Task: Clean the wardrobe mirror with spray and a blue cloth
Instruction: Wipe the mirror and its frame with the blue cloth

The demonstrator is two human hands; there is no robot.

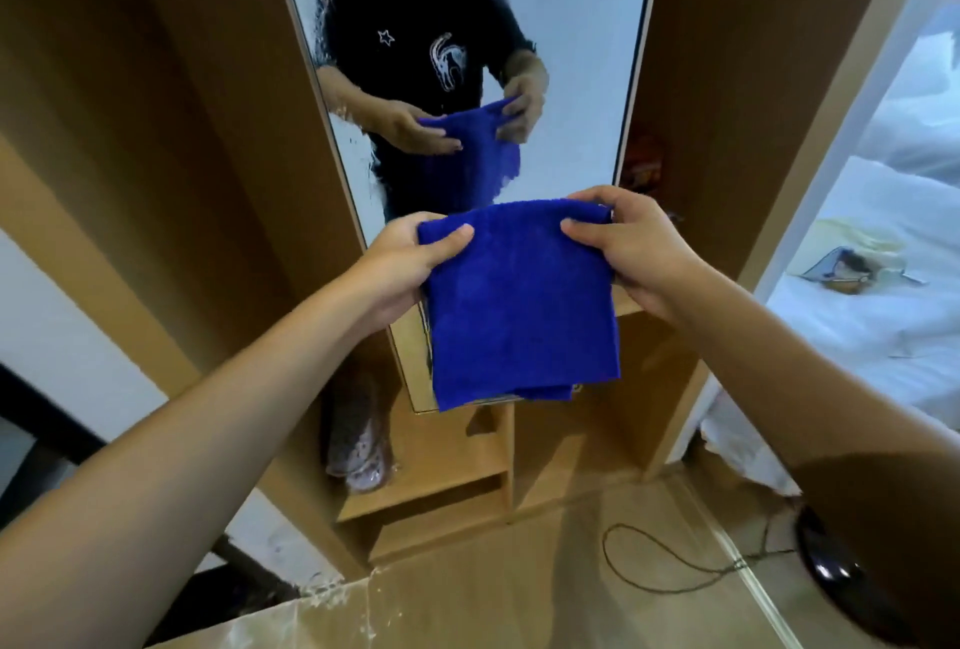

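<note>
A folded blue cloth [522, 305] hangs in front of the wardrobe mirror [571, 50]. My left hand [402, 263] grips its upper left corner, thumb on the front. Its upper right corner is pinched by my right hand [631, 245] between thumb and fingers. The tall mirror stands between wooden wardrobe panels and reflects a person holding the cloth. Spray droplets and streaks cover the mirror's left side. No spray bottle is in view.
Wooden wardrobe shelves [447, 471] sit below the mirror, with a pinkish bundle [358, 440] on the left one. A cable [675, 570] loops on the floor. A bed with white sheets [883, 284] lies to the right, and a dark round object [841, 570] rests near the floor's right edge.
</note>
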